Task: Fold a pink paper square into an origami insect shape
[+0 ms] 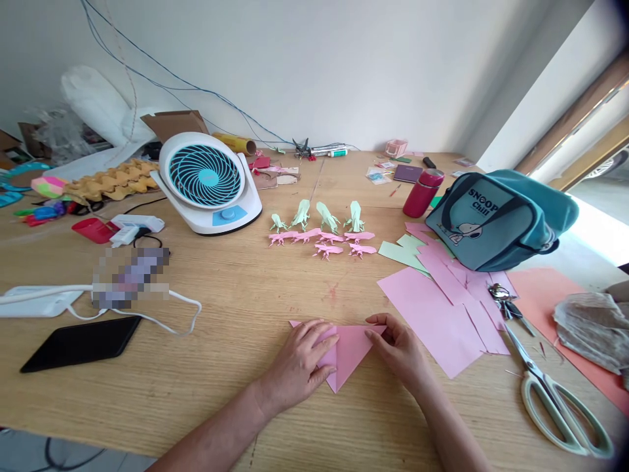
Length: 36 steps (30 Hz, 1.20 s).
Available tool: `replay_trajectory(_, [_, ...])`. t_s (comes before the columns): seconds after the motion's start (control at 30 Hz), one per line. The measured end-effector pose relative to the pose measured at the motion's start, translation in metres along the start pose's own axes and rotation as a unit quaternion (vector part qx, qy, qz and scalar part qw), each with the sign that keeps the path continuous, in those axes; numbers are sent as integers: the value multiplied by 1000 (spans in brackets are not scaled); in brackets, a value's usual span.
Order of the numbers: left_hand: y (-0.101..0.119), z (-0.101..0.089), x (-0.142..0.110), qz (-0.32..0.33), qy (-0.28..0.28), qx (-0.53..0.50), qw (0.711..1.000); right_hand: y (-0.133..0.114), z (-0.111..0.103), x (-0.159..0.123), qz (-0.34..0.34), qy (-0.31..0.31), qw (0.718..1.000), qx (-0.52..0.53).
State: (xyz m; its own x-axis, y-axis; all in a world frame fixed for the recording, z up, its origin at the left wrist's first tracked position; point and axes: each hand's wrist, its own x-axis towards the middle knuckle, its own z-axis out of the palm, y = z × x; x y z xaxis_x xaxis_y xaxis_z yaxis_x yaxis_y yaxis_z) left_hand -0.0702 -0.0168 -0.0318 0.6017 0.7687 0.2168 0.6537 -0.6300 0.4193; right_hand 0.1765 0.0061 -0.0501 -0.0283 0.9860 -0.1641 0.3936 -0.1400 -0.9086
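Observation:
A pink sheet of paper (350, 347), folded into a triangle that points toward me, lies flat on the wooden table. My left hand (301, 360) rests over its left part, with curved fingers and thumb holding the paper down and hiding some of it. At the triangle's upper right corner, my right hand (400, 347) pinches the paper between thumb and forefinger. Beyond my hands stand several folded pink paper insects (328, 250), with a row of light green paper insects (327, 217) behind them.
To the right lie loose pink sheets (432, 318), green paper strips (400, 255), scissors (550, 393) and keys (501, 295). A teal bag (496, 219) and a red flask (422, 193) stand behind. On the left are a white fan (206, 180), a black phone (81, 344) and cables.

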Motion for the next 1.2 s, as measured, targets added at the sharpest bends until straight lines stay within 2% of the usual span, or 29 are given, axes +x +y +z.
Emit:
replay_trajectory(0.3, [2,-2,2,-3,-7,4,1000,-9,0,-4,11,19,1000,-16])
replay_trajectory(0.5, [2,-3,0,0,-16,1,1000,-11,-1,-4,-6,34,999,-11])
replay_trajectory(1.03, [3,-1,-3,18,-25,34,999,-11,0,-11,-15,38,998,42])
replay_trajectory(1.2, [3,-1,-3,19,-26,36,999,-12,1,-9,16,32,999,19])
